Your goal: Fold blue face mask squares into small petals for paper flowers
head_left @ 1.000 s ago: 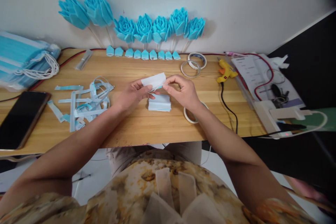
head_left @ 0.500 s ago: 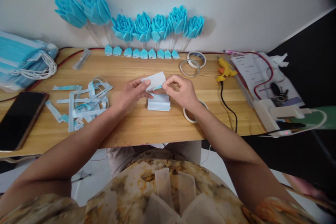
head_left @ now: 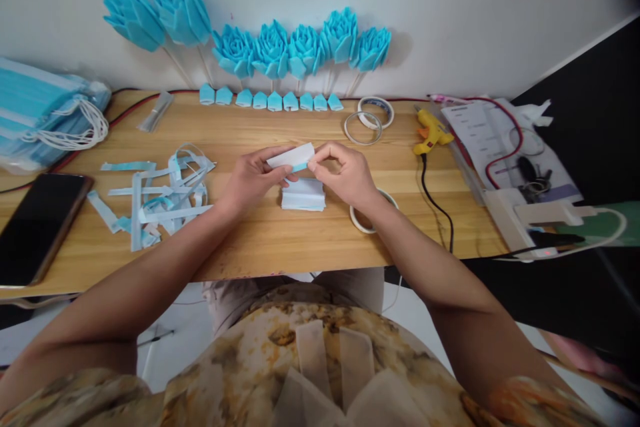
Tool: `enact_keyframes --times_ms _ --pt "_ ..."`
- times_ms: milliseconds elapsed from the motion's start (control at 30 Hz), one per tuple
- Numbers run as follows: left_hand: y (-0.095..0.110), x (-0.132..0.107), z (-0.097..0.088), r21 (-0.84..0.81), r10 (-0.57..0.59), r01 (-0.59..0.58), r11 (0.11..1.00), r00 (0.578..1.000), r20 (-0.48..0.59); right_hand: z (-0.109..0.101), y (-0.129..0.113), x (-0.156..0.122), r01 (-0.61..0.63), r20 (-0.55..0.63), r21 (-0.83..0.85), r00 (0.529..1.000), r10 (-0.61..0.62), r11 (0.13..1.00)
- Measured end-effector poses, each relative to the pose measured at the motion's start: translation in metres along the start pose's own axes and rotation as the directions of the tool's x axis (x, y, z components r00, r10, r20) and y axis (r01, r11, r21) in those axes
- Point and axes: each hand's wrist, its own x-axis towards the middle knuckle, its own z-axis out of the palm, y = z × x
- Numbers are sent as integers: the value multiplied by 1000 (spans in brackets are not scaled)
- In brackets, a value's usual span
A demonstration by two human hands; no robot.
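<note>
Both my hands meet above the middle of the wooden desk [head_left: 260, 240]. My left hand [head_left: 253, 177] and my right hand [head_left: 347, 173] each pinch an end of a small white and light-blue fabric piece [head_left: 293, 157], folded flat between my fingertips. Just below it on the desk lies a small stack of similar cut pieces [head_left: 303, 194]. A tape roll [head_left: 361, 220] sits partly under my right wrist.
Blue fabric flowers [head_left: 273, 50] lean on the wall above a row of folded blue petals [head_left: 270, 100]. Cut strips [head_left: 160, 193], a phone [head_left: 40, 223] and a pack of face masks [head_left: 40, 113] lie left. More tape rolls [head_left: 369, 121], a yellow glue gun [head_left: 430, 133] and papers lie right.
The fabric piece has been folded flatter and narrower between my fingers. My hands have closed in on it slightly; nothing else on the desk moved.
</note>
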Motion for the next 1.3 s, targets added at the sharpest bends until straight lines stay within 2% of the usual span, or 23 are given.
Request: enact_keyframes --times_ms 100,200,333,500,633,700,767,800,867,933,1000,1100,1300 --pt "2 0 1 10 14 -14 1000 1000 -6 1 3 0 -39 33 101 999 36 994" --pt "4 -1 1 59 25 -25 998 1000 -2 1 7 0 -83 116 171 991 63 982" --pt "3 -4 3 127 37 -38 991 999 9 -1 9 0 -120 171 101 980 102 988" --pt "4 -6 5 162 85 -85 983 996 8 0 6 -1 -124 135 58 984 115 991" --pt "6 -5 5 180 76 -75 981 997 -1 0 8 -3 -123 152 25 981 118 992" --pt "6 -4 4 205 74 -71 976 997 -5 -4 10 4 -102 140 5 985 100 995" --pt "5 -3 2 220 84 -80 972 996 -11 -13 14 19 -42 106 -109 993 54 993" --pt "5 -3 2 223 89 -84 971 996 -12 -19 17 29 4 96 -232 995 19 973" --pt "4 -3 2 219 95 -89 972 995 -18 -29 24 52 89 107 -518 994 -39 851" --pt "5 -4 3 214 103 -95 972 994 -28 -34 32 72 104 155 -728 988 15 677" --pt "6 -6 4 234 123 -112 966 992 -36 -32 39 84 90 185 -826 976 115 556" --pt "6 -8 4 309 192 -174 935 981 -28 -19 42 92 78 197 -855 964 181 512" --pt "-5 -6 2 525 316 -317 790 944 94 14 24 101 166 320 -832 923 213 530"
